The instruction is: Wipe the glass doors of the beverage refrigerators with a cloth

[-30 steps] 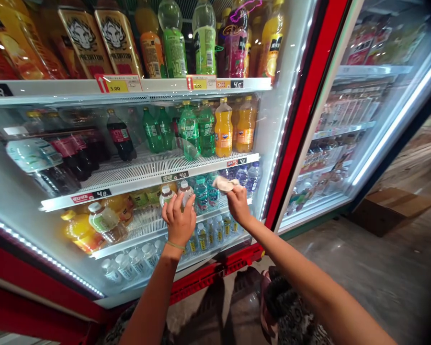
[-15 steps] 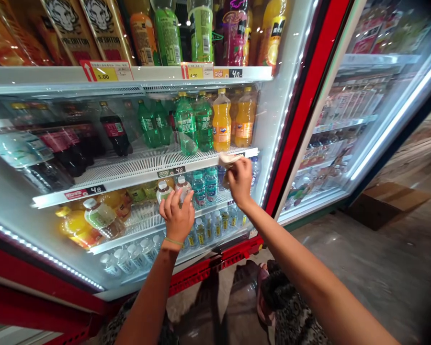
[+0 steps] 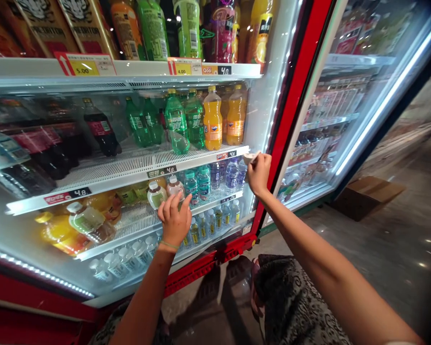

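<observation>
My right hand [image 3: 259,173] is closed around a pale cloth [image 3: 250,157], partly hidden by the fingers, at the right end of the shelf edge [image 3: 197,163]. Just left of it on that edge is a 4.8 price label [image 3: 227,155]. My left hand [image 3: 175,218] is held out with its fingers apart and nothing in it. It is in front of the lower shelf, near a white-capped bottle [image 3: 174,186] and teal bottles [image 3: 191,186]. Orange Fanta bottles [image 3: 212,120] and green Sprite bottles [image 3: 177,125] stand on the shelf above.
A red cooler frame [image 3: 297,81] rises on the right, with a second lit cooler [image 3: 330,100] beyond it. Dark cola bottles [image 3: 100,127] lean or lie on the left. A cardboard box [image 3: 368,196] sits on the floor. Small water bottles [image 3: 113,264] line the bottom shelf.
My right hand has moved right along the shelf edge with the cloth, uncovering the price label. The view has shifted slightly right; my left hand stays open near the same bottles.
</observation>
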### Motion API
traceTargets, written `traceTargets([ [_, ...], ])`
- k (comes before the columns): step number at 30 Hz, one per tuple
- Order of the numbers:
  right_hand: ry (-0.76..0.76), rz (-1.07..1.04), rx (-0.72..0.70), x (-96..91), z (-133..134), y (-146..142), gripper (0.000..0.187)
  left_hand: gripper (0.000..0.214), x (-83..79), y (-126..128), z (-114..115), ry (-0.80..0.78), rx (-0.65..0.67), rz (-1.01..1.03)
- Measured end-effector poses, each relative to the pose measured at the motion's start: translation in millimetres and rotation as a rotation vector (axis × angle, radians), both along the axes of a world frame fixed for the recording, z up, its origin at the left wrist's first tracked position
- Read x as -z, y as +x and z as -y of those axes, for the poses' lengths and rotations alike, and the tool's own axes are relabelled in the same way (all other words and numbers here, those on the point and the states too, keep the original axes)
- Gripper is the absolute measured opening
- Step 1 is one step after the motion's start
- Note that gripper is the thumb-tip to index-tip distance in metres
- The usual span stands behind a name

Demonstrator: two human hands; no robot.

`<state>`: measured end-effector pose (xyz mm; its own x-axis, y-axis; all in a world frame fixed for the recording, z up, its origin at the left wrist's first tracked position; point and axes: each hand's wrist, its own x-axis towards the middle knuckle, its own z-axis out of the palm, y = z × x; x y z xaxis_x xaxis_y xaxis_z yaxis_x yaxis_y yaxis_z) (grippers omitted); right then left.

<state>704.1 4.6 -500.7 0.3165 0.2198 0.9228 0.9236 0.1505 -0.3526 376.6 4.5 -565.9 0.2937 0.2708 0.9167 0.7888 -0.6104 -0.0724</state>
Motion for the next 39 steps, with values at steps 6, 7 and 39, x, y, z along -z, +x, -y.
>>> traceTargets([
  [6,-0.21,0.423,-0.136,13.4,-10,-74,0.024,0.047,9.5,19,2,-0.014,0.027,-0.044],
  [7,-0.288,0.518,-0.184,20.2,-8,-74,0.025,0.047,9.9,20,2,-0.026,0.033,-0.038],
  [39,0.082,-0.253,-0.034,33.1,-11,32,0.033,0.049,32.8,24,-2,0.071,0.001,-0.1],
])
